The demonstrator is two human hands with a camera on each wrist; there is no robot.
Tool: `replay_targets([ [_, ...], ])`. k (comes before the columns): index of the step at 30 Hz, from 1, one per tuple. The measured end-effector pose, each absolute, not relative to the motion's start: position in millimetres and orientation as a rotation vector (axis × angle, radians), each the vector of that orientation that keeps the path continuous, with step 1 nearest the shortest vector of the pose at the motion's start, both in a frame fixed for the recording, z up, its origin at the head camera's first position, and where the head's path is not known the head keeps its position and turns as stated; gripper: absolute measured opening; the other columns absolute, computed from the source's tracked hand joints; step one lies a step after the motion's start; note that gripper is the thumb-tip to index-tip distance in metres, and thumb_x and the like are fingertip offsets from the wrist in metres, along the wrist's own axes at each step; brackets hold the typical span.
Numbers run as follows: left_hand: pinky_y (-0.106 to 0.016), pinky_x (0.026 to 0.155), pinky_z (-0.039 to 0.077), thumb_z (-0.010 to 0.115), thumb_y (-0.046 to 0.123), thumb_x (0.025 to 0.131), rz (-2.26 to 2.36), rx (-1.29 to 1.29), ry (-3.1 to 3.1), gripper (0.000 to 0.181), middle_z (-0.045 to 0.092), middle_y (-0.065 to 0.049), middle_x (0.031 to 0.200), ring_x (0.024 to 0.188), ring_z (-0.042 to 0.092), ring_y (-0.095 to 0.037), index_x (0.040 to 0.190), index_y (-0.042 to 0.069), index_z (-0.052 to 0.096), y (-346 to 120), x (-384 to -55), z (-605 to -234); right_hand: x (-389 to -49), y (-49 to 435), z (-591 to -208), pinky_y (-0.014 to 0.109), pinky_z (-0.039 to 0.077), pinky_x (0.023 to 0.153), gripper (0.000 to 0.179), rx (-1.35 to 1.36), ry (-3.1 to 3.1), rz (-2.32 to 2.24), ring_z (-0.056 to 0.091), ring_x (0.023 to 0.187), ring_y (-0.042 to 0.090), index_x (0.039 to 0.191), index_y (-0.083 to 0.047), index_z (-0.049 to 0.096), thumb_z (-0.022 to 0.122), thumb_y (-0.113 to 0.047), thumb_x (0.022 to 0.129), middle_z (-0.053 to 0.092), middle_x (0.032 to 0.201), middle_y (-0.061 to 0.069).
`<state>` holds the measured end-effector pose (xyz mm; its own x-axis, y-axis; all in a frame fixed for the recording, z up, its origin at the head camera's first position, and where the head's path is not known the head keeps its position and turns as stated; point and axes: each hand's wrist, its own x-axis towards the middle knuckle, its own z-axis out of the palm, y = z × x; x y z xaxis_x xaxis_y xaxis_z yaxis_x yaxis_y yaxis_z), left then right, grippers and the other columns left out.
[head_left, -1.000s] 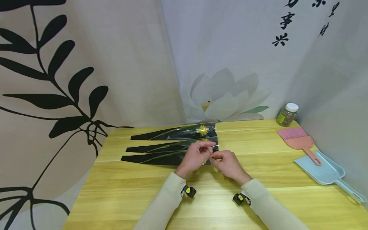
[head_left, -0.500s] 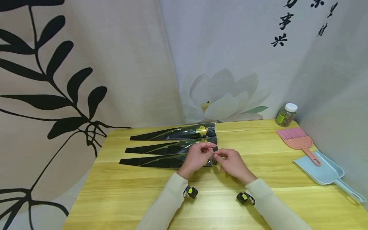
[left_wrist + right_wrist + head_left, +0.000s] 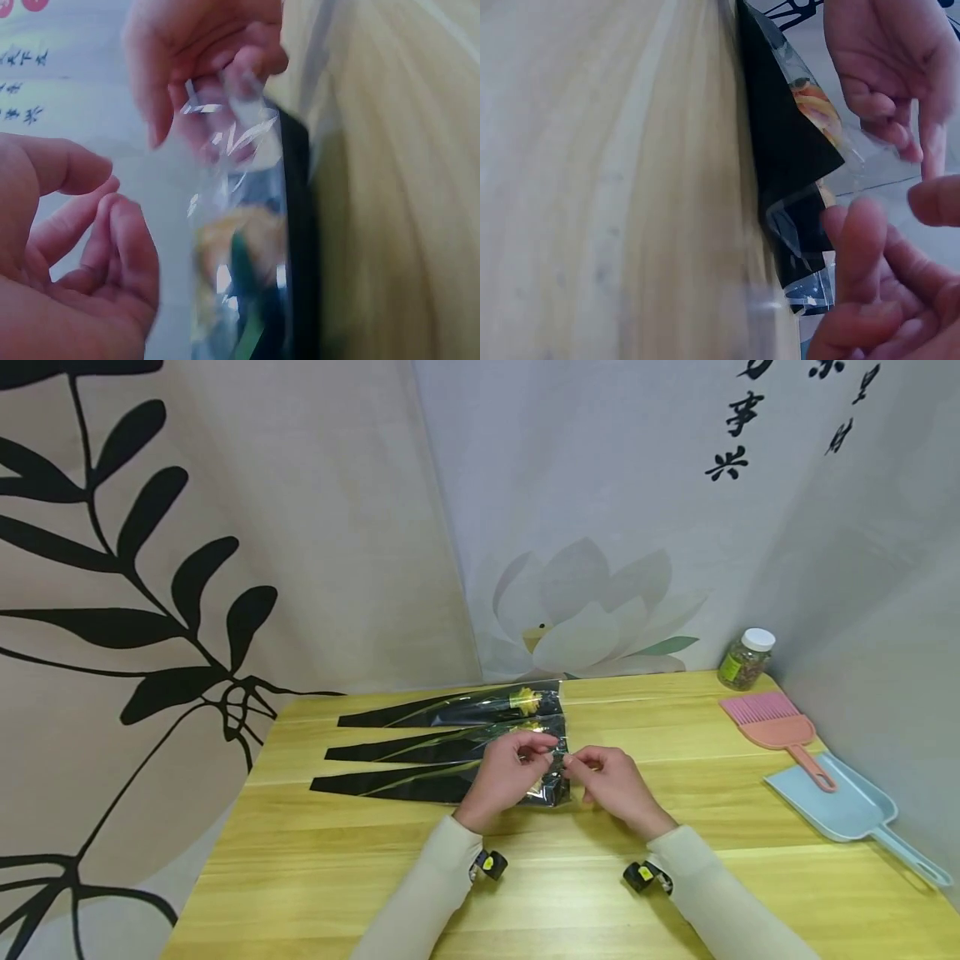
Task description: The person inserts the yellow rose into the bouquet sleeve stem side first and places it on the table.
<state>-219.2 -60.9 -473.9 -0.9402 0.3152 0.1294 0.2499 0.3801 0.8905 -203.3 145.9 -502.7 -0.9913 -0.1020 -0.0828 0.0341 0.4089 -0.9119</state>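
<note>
Three flower sleeves, black-backed with clear film fronts, lie side by side on the table. A yellow flower [image 3: 527, 700] shows in the back sleeve [image 3: 457, 710]; the middle sleeve [image 3: 397, 750] is partly covered by my left hand [image 3: 510, 774]. That hand is over the wide end of the front sleeve [image 3: 412, 783], its fingers loosely curled around nothing in the left wrist view. My right hand [image 3: 613, 782] is right at that wide end, thumb and fingers apart in the right wrist view. Clear film [image 3: 240, 139] overlaps its fingers in the left wrist view, above a blurred peach-coloured flower [image 3: 247, 247].
At the table's [image 3: 300, 877] right side, a pink brush [image 3: 780, 727] lies with its handle over a light blue dustpan [image 3: 840, 806]. A white-lidded jar [image 3: 746, 660] stands in the back right corner. Printed cloth [image 3: 360, 527] hangs behind.
My right hand has drawn a little to the right, away from my left hand. The front sleeve's wide end now shows more, reaching farther right and toward me.
</note>
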Motion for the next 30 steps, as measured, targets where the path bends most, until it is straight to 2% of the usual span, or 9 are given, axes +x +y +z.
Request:
replay_targets([
  [6,-0.045,0.096,0.056,0.078,0.017,0.096,1.428,0.580,2.655,0.034,0.070,-0.011,0.124,0.112,0.067,-0.025,0.130,0.014,0.075,-89,-218,-469,-200,147,-499,0.033,0.052,0.054,0.047,0.030,2.485,-1.645,0.065,0.063,0.025,0.109,-0.009,0.077,0.067,-0.054,0.102,0.080,0.104,0.007],
  [9,-0.052,0.104,0.053,0.082,0.021,0.094,1.273,0.606,2.679,0.044,0.065,-0.012,0.131,0.122,0.063,-0.032,0.136,0.014,0.072,-102,-217,-471,-197,145,-498,0.036,0.054,0.058,0.049,0.027,2.459,-1.630,0.066,0.065,0.026,0.111,-0.010,0.076,0.070,-0.057,0.098,0.078,0.106,0.007],
  [12,-0.058,0.109,0.047,0.086,0.027,0.091,1.123,0.608,2.700,0.053,0.062,-0.010,0.138,0.128,0.059,-0.033,0.140,0.018,0.069,-111,-216,-474,-195,143,-499,0.037,0.056,0.059,0.049,0.015,2.455,-1.617,0.067,0.065,0.027,0.112,-0.011,0.076,0.075,-0.056,0.095,0.075,0.106,0.008],
  [16,-0.066,0.108,0.040,0.089,0.029,0.088,0.994,0.603,2.739,0.056,0.063,-0.009,0.138,0.132,0.057,-0.033,0.140,0.019,0.069,-117,-214,-476,-193,140,-501,0.032,0.053,0.054,0.038,-0.014,2.475,-1.614,0.068,0.064,0.027,0.109,-0.011,0.077,0.077,-0.046,0.096,0.073,0.102,0.008],
  [21,-0.059,0.100,0.041,0.089,0.027,0.088,0.940,0.616,2.762,0.049,0.069,-0.003,0.127,0.123,0.063,-0.028,0.135,0.020,0.073,-118,-212,-481,-191,139,-502,0.029,0.051,0.051,0.018,-0.056,2.505,-1.620,0.068,0.062,0.027,0.105,-0.009,0.079,0.073,-0.026,0.101,0.075,0.100,0.008],
  [25,-0.053,0.100,0.046,0.089,0.025,0.088,0.906,0.637,2.794,0.046,0.071,0.001,0.121,0.116,0.066,-0.024,0.131,0.019,0.075,-119,-212,-487,-191,140,-502,0.031,0.052,0.050,0.016,-0.080,2.517,-1.629,0.067,0.060,0.026,0.103,-0.007,0.078,0.070,-0.021,0.103,0.076,0.098,0.010],
  [30,-0.045,0.099,0.054,0.088,0.025,0.089,0.895,0.641,2.813,0.042,0.072,0.001,0.117,0.111,0.067,-0.022,0.129,0.018,0.077,-120,-213,-490,-192,144,-504,0.031,0.052,0.051,0.021,-0.100,2.419,-1.698,0.065,0.062,0.023,0.108,0.000,0.075,0.068,-0.020,0.105,0.076,0.099,0.016],
])
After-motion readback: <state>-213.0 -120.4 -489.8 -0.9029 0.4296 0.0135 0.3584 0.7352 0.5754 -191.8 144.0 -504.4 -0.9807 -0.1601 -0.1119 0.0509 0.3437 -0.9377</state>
